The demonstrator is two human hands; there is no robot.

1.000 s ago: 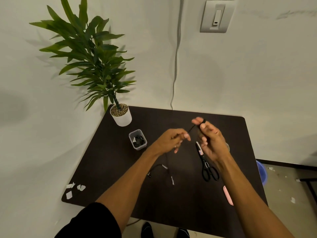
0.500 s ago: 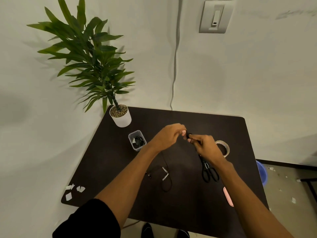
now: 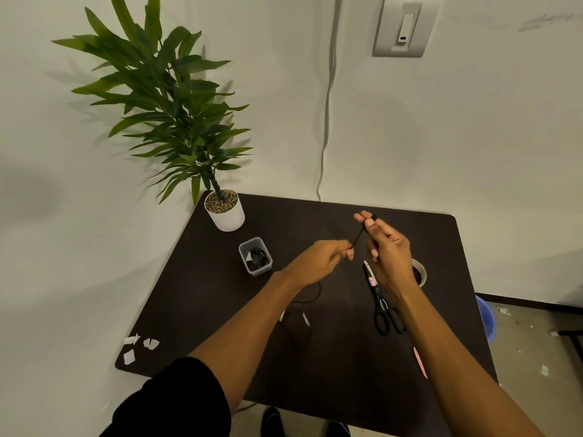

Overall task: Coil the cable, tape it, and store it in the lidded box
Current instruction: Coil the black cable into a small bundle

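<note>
Head view, centre of frame: left hand point(image 3: 321, 260) pinching a thin black cable point(image 3: 358, 238) at the fingertips, right hand point(image 3: 386, 247) just right and higher, fingers curled on the other end, apparently with a turn over a raised fingertip. Short taut run between the hands, slack drooping below the left onto the dark bench point(image 3: 426, 234). Probably light, limp and springy; best gripped at the wound turns, not the tail. Further out: open-topped clear box point(image 3: 255, 257) at left holding dark coils, scissors point(image 3: 383, 304) and tape roll point(image 3: 421, 271) at right.
</note>
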